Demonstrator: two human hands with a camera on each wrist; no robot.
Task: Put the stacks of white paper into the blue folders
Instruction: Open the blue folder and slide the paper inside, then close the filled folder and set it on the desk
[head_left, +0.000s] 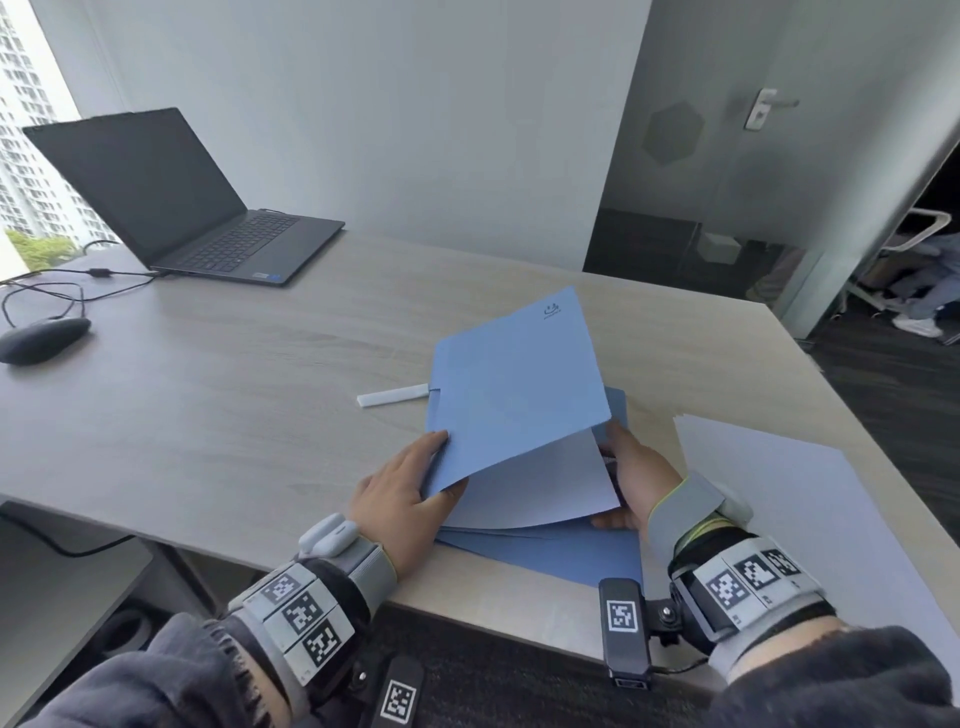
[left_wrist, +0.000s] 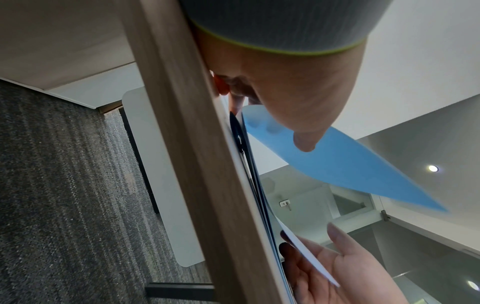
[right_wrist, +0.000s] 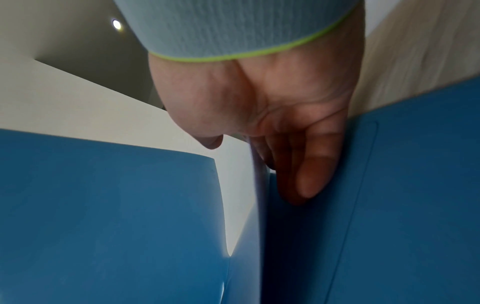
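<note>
Head view: folder cover (head_left: 519, 384) is being pinched up by left hand (head_left: 400, 499) while paper stack (head_left: 540, 483), gripped by right hand (head_left: 631, 473), is being slid leftward underneath.

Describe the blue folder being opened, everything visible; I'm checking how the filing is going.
The matte blue card folder lies on a pile of similar blue folders near the front edge of the light wooden table. Its front cover is lifted and slightly bowed, with a small dark logo near its far corner. The left hand holds the cover's near corner up; the right hand holds a stack of white paper partway under it.
</note>
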